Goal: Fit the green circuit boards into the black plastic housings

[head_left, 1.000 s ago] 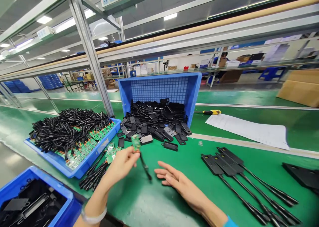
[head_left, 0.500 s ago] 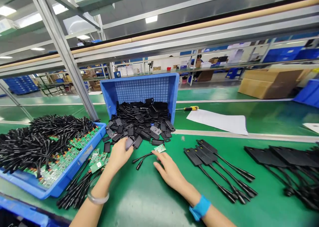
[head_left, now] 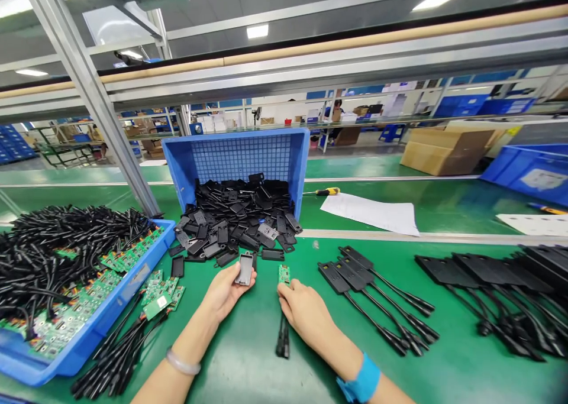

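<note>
Between the thumb and fingers of my left hand is a black plastic housing shell, its hollow side facing me. My right hand pinches a small green circuit board near its lower end. The board's black cables hang down toward me and end in two connectors. Beyond my left hand, a heap of black shells spills from a tipped blue crate. To the right of my right hand lie several black cased units with cables.
A blue tray at left holds many boards with cables; a loose bunch of boards lies beside it. More cased units lie at far right. Behind are a yellow-black screwdriver, white paper and a cardboard box.
My left hand has drawn a shell back from the heap and turned its hollow side toward me. My right hand has turned the board upright, its cables now pointing toward me.
</note>
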The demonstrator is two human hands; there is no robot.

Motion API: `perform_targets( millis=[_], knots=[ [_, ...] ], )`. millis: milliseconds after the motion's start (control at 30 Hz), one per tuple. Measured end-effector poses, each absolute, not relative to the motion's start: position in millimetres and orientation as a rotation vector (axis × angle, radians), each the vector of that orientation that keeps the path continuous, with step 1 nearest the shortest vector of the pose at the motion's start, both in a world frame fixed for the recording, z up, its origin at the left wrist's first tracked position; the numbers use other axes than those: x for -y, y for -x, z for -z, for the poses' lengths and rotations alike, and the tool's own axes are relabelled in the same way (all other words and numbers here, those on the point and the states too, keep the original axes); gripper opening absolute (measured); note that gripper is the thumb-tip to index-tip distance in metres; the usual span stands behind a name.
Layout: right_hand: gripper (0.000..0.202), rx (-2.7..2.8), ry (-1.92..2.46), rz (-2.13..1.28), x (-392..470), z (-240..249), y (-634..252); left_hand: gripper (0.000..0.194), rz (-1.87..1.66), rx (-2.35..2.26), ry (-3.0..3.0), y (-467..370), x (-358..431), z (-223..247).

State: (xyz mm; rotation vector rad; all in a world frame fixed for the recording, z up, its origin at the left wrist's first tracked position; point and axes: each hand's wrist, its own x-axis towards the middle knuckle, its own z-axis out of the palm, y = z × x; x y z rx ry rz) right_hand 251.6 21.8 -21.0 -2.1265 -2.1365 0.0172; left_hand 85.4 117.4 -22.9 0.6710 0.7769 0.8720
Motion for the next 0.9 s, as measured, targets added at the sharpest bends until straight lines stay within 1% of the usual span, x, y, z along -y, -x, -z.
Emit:
perform_targets(
  millis=[100,200,267,367,467,567,633,767,900],
  knots=[
    [0.022,2.012,2.180,-0.108,-19.5,19.4,-258.4,0.012,-0.873,-0.718,-0.667,-86.1,-117.0,22.9],
    [0.030,1.802,2.143,-0.255,-20.3,19.1,-269.0,0.011,-0.857,-0.668,-0.656,-86.3,-116.4,22.5],
    [0.027,1.660,2.007,-0.380,-21.7,18.7,-275.4,0.015,-0.856,-0.648,-0.628,-85.8,-115.1,21.6],
    [0.023,1.459,1.680,-0.565,-23.1,16.7,-278.8,0.023,-0.851,-0.617,-0.608,-85.6,-111.0,19.7],
    [0.028,1.347,1.423,-0.811,-22.7,14.1,-273.9,0.037,-0.823,-0.571,-0.690,-87.0,-105.1,17.5],
    [0.030,1.322,1.292,-0.997,-21.4,13.9,-266.8,0.045,-0.788,-0.544,-0.809,-89.2,-99.7,15.2],
    [0.031,1.306,1.273,-1.003,-20.6,15.5,-263.7,0.048,-0.782,-0.551,-0.834,-90.3,-97.2,14.0],
    [0.027,1.299,1.340,-0.907,-19.0,17.2,-262.0,0.057,-0.788,-0.578,-0.836,-91.6,-94.4,11.6],
    [0.021,1.358,1.388,-0.832,-17.7,14.8,-261.5,0.057,-0.784,-0.585,-0.861,-91.8,-93.2,9.3]
  ],
)
